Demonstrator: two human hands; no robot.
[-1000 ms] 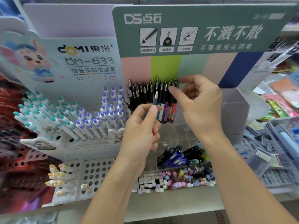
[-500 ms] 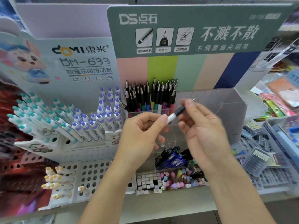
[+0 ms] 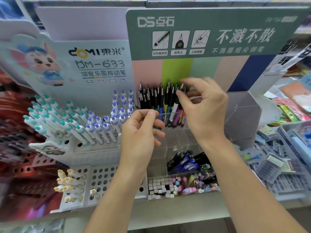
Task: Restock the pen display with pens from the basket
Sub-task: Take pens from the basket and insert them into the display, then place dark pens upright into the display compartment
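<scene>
At the clear pen display (image 3: 175, 115), right hand (image 3: 204, 111) pinching a black-capped pen (image 3: 175, 106) among the upright pens, left hand (image 3: 141, 132) loosely curled, holding nothing visible, pen barrels partly hidden behind fingers.

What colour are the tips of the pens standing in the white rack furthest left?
Teal, on white barrels; the head view shows them plainly.
</scene>
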